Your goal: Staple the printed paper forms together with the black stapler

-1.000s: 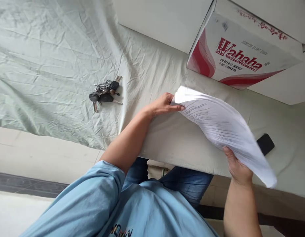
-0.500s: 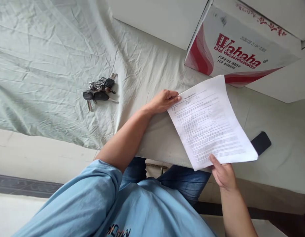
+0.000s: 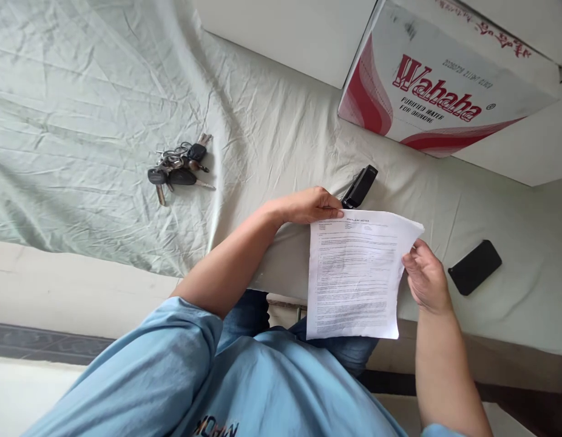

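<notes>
A bunch of keys (image 3: pixel 176 170) lay on the wrinkled pale sheet (image 3: pixel 81 109), at about ten o'clock from the left hand (image 3: pixel 311 206). That hand pinched the top left corner of a printed sheet of paper (image 3: pixel 354 276), fingers closed on its edge. A black stapler (image 3: pixel 359 186) sat just beyond the paper's top, at one o'clock from the left hand. The right hand (image 3: pixel 424 279) gripped the paper's upper right edge. At three o'clock from it lay a black phone (image 3: pixel 474 267). A red and white cardboard box (image 3: pixel 436 97) stood at twelve o'clock.
</notes>
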{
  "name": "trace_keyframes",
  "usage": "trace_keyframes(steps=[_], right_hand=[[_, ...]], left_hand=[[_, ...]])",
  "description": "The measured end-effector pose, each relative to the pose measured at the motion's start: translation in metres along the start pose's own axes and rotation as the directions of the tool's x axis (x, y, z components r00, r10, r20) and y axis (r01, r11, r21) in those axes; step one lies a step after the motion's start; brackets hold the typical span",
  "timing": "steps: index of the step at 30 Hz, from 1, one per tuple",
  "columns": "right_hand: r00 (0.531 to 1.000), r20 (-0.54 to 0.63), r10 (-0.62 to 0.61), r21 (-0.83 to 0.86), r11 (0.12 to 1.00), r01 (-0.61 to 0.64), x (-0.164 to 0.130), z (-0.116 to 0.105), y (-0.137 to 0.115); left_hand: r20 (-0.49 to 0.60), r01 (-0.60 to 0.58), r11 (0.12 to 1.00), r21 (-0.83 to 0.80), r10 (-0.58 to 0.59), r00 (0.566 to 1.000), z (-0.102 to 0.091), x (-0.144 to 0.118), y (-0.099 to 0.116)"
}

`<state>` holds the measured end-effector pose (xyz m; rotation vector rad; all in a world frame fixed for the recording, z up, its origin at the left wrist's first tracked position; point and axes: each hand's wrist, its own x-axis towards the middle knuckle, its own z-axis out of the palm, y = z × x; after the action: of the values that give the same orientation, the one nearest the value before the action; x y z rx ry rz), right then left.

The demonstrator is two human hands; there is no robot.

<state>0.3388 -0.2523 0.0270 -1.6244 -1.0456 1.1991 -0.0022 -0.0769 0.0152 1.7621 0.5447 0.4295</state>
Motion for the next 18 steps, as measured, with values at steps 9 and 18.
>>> trace_keyframes(steps=[9, 18], right_hand=[[0.987, -0.142, 0.078, -0.004, 0.997, -0.079, 0.043, 0.04, -0.004], [0.974, -0.151, 0.166, -0.01, 0.985, -0.17, 0.05, 0.036, 0.001]], left_hand=[[-0.382, 0.153, 0.982, 0.111, -0.1, 0.919, 0.016, 0.008, -0.004], [-0.393, 0.202, 0.974, 0.1, -0.148, 0.908, 0.025, 0.013, -0.005]])
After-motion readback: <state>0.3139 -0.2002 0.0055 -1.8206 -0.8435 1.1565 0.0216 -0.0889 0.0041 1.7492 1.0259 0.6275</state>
